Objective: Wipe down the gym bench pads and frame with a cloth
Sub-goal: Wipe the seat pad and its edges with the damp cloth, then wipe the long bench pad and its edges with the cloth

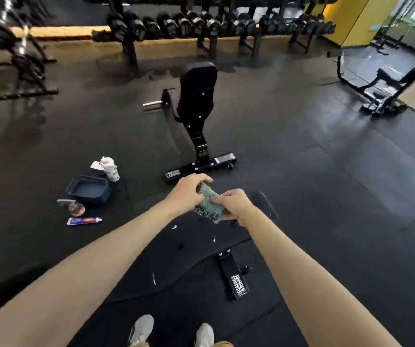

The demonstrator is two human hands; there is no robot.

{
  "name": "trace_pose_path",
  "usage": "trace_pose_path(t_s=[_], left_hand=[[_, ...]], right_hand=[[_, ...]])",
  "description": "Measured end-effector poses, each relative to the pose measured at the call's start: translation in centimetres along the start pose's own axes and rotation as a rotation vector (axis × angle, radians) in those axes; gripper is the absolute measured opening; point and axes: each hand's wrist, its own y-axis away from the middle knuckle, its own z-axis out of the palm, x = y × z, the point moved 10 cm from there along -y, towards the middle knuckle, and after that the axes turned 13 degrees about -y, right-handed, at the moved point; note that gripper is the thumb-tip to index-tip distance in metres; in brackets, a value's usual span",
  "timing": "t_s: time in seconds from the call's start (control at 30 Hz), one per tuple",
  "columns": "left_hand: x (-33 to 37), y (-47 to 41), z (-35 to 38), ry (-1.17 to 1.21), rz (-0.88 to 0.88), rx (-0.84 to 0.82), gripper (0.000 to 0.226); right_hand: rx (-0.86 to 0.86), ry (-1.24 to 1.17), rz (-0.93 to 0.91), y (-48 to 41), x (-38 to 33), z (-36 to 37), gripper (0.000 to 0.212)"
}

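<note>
While both hands are raised in front of the body, the green cloth [210, 205] is held in the air between them, not yet on any part of the bench. The left hand [189, 194] has its fingers [199, 178] curled over the cloth's upper edge, and the right hand [235, 205] pinches its lower right side. The cloth looks bunched or part folded, and this two-handed hold suggests it is being refolded or wrung to give a fresh face, though I cannot tell which.

Directly below the arms lies the black bench pad [171, 266], with pale flecks on it that may be drops or marks. Its labelled frame foot [236, 279] sticks out to the right on the dark rubber floor [326, 171]. Holding the cloth over the pad probably keeps the next stroke short.

The cleaning supplies sit on the floor to the left, near but apart from the bench. They are a blue basin [87, 190] with liquid in it, a white bottle [111, 169] just behind it, a clear spray bottle [75, 207] and a tube [84, 220] in front. That spot keeps them within reach.

A second bench [196, 96] stands further ahead with its backrest upright, and a dumbbell rack [201, 23] lines the far wall.
</note>
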Motion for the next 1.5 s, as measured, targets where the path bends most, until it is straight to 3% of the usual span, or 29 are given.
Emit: trace_pose_path(t_s=[0.1, 0.23, 0.43, 0.63, 0.97, 1.07, 1.3, 1.4, 1.5], left_hand=[[-4.6, 2.3, -0.7, -0.152, -0.075, 0.117, 0.052], [-10.3, 5.8, -0.3, -0.258, -0.147, 0.143, 0.053], [-20.1, 9.3, 2.5, -0.023, -0.306, 0.054, 0.059], [-30.6, 9.7, 3.7, 0.082, -0.435, -0.026, 0.045], [-44.1, 12.1, 5.4, -0.006, -0.515, -0.017, 0.051], [-46.0, 12.3, 7.6, -0.013, -0.552, 0.020, 0.048], [-51.1, 14.8, 14.0, 0.159, -0.888, 0.161, 0.041], [-54.0, 15.7, 15.6, 0.173, -0.997, 0.238, 0.034], [-57.4, 15.8, 15.8, 0.151, -1.081, 0.318, 0.033]], right_hand=[[-0.080, -0.003, 0.102, -1.5, 1.5, 6.6, 0.013], [-0.137, -0.161, 0.264, -2.4, 4.6, 13.8, 0.012], [-0.150, -0.129, 0.370, -4.8, 10.0, 20.8, 0.023], [-0.098, -0.132, 0.472, -9.0, 15.3, 28.4, 0.034], [-0.117, -0.023, 0.640, -12.4, 22.0, 39.5, 0.014], [-0.153, 0.058, 0.633, -14.0, 24.4, 40.1, 0.025], [-0.411, 0.374, 0.621, -17.5, 29.7, 39.2, 0.043], [-0.424, 0.481, 0.523, -20.2, 30.1, 38.4, 0.032], [-0.404, 0.690, 0.306, -23.7, 30.0, 37.6, 0.028]])
